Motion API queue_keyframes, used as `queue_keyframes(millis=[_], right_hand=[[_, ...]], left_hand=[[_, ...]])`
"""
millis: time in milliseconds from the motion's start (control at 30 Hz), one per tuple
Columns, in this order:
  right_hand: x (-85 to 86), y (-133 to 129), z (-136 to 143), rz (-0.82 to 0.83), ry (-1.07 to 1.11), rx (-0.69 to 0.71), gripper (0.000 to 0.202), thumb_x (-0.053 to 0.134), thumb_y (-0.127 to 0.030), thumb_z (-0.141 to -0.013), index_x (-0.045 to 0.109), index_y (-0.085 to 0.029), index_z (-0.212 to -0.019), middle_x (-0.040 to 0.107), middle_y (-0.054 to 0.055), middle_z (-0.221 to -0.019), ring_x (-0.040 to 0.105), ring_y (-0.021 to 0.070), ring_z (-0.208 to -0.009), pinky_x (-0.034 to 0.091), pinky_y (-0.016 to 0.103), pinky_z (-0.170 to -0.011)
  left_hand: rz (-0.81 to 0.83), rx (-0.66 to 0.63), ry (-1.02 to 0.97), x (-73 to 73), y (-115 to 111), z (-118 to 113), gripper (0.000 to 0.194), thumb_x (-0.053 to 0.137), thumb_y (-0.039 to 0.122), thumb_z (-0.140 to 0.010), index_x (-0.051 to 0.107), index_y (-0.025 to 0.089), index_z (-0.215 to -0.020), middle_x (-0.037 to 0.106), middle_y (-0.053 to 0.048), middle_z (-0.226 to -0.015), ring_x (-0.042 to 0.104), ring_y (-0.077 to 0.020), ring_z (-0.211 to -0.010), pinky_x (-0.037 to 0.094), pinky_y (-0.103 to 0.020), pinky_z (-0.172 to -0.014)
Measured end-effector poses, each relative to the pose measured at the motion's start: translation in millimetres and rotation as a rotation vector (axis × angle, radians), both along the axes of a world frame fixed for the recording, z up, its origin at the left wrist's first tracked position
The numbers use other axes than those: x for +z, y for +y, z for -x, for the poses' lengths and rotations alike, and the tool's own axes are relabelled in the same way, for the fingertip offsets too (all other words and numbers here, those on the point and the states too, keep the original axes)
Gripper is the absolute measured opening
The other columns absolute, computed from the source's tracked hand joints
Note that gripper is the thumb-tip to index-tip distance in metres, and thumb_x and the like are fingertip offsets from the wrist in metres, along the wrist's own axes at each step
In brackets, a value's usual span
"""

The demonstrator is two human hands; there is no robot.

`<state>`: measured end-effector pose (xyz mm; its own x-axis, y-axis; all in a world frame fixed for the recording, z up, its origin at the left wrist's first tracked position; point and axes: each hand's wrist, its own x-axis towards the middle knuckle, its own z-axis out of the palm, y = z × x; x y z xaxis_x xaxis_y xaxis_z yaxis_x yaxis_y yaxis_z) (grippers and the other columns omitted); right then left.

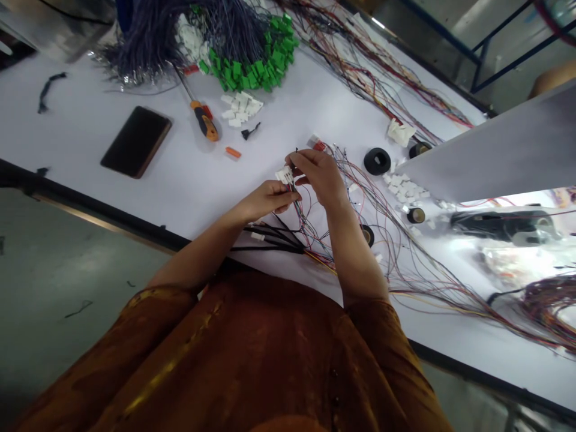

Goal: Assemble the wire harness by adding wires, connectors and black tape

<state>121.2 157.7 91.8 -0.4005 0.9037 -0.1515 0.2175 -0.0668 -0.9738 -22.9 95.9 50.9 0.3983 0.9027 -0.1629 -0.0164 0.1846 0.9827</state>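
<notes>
Between my two hands is a white plug connector (285, 174) with several thin coloured wires (297, 210) running down from it. My left hand (269, 201) pinches the wires just below the connector. Close to the connector's right side, my right hand (318, 175) has its thumb and fingers pressed together, with a small dark tip showing above them; what it grips is too small to make out. Beyond that hand lies a red and white connector (318, 143). Black-sleeved cables (279, 240) lie on the table below my hands.
A phone (136, 142), a screwdriver (204, 120) and an orange piece (233, 152) lie to the left. Behind them are bundled wires with green connectors (252, 66) and loose white connectors (242, 108). Black tape rolls (377, 161), long wires and a grey panel (508, 144) stand right.
</notes>
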Motion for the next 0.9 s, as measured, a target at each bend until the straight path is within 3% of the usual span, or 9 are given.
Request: queue_keyframes(millis=[267, 500, 600, 733, 900], right_hand=[[-1.0, -1, 4, 0.020, 0.013, -0.024, 0.025, 0.058, -0.039, -0.092, 0.065, -0.015, -0.086, 0.066, 0.002, -0.081, 0.060, 0.0065, -0.067, 0.045, 0.016, -0.053], [-6.4, -2, -3, -0.111, -0.024, -0.021, 0.025, 0.056, -0.041, -0.093, 0.065, -0.018, -0.093, 0.064, 0.001, -0.083, 0.057, 0.0078, -0.068, 0.044, 0.019, -0.056], [-10.9, -18, -19, -0.145, -0.088, -0.014, 0.025, 0.054, -0.038, -0.093, 0.067, -0.017, -0.095, 0.057, -0.003, -0.070, 0.050, 0.0085, -0.061, 0.040, 0.022, -0.056], [-19.9, -55, -35, -0.161, -0.277, 0.148, 0.031, 0.050, -0.036, -0.094, 0.063, -0.016, -0.075, 0.045, -0.005, -0.058, 0.043, 0.0097, -0.059, 0.033, 0.024, -0.058], [-30.1, -87, -31, -0.305, -0.465, 0.056, 0.027, 0.045, -0.029, -0.098, 0.064, -0.018, -0.082, 0.060, 0.000, -0.072, 0.052, 0.0133, -0.069, 0.034, 0.026, -0.066]], left_hand=[[0.003, 0.005, 0.012, -1.4, 0, 0, 0.045, 0.069, 0.047, -0.082, 0.051, 0.017, -0.055, 0.047, 0.002, -0.049, 0.039, -0.0069, -0.046, 0.030, -0.023, -0.047], [0.003, 0.005, 0.006, 0.4, -3, 0, 0.046, 0.070, 0.052, -0.081, 0.054, 0.016, -0.058, 0.048, 0.002, -0.049, 0.040, -0.0070, -0.046, 0.030, -0.022, -0.046], [0.005, 0.030, -0.035, -0.4, -5, 2, 0.045, 0.072, 0.053, -0.079, 0.056, 0.016, -0.060, 0.048, 0.002, -0.051, 0.041, -0.0071, -0.046, 0.032, -0.022, -0.047], [0.045, 0.061, -0.076, -1.2, -8, 2, 0.041, 0.075, 0.049, -0.078, 0.059, 0.015, -0.064, 0.048, 0.002, -0.052, 0.042, -0.0065, -0.048, 0.033, -0.020, -0.048], [0.170, 0.106, -0.164, -6.1, -10, 2, 0.027, 0.075, 0.038, -0.079, 0.068, 0.012, -0.075, 0.055, 0.001, -0.058, 0.044, -0.0055, -0.050, 0.034, -0.019, -0.048]])
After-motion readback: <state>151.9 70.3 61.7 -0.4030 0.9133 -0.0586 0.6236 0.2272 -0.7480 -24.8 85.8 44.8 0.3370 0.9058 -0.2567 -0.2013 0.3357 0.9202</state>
